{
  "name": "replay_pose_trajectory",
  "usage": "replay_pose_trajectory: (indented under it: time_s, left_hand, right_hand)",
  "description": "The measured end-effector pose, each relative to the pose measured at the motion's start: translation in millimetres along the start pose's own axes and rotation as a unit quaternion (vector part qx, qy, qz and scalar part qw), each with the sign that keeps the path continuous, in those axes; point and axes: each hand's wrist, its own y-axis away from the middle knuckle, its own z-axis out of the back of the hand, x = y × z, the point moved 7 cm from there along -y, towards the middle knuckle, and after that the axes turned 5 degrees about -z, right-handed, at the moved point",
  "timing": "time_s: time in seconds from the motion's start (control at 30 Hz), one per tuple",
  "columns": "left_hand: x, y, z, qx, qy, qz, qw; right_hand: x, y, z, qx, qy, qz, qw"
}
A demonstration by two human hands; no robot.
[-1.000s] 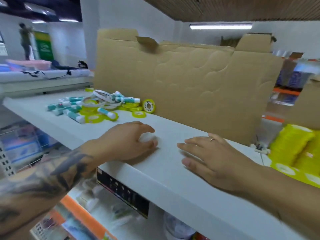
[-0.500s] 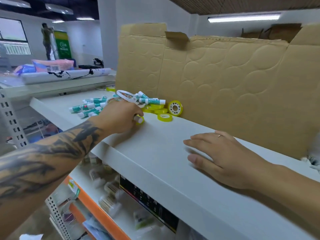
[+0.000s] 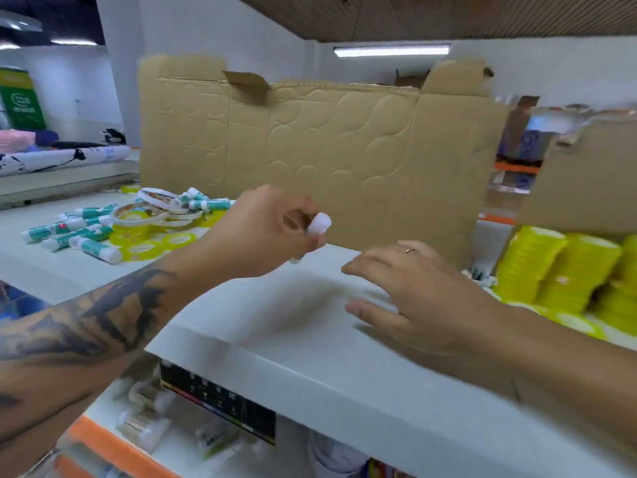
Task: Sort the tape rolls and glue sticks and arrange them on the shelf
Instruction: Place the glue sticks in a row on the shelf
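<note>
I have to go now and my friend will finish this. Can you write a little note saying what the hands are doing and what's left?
Left hand grips a glue stick above the shelf.
Right hand is open, flat on the shelf.
A mixed pile of glue sticks and tape rolls lies unsorted at the left, by the cardboard.
Yellow stacks stand at the right.
Left: place the held stick, then sort the pile.

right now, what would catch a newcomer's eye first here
The left hand raised over the white shelf, gripping a white-capped glue stick. Behind it to the left lies a jumbled pile of glue sticks and tape rolls; stacked yellow tape rolls sit far right.
</note>
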Motion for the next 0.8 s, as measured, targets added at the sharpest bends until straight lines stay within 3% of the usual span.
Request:
replay_pose_trajectory:
  time_s: [0.13,0.27,0.43,0.6,0.8]
  left_hand:
    - [-60.1,-9.8,-43.0,0.005,0.185,0.048,0.982]
    - [-140.4,-12.1,-93.9,0.031,0.335,0.054,0.94]
    - [-243.3,-17.0,-159.3,0.076,0.376,0.068,0.921]
    - [-342.5,-15.4,-217.4,0.074,0.423,0.074,0.9]
    - [-439.4,-7.5,-285.7,0.058,0.418,0.048,0.905]
  right_hand:
    - [-36.9,59.5,40.4,-0.105,0.009,-0.025,0.994]
    - [-83.4,131.4,83.4,-0.202,-0.069,-0.096,0.972]
    - [-137.8,217.7,126.7,-0.246,-0.158,-0.179,0.939]
    - [-190.3,299.7,152.1,-0.252,-0.209,-0.233,0.916]
    - [-249.4,404.6,165.0,-0.255,-0.22,-0.281,0.899]
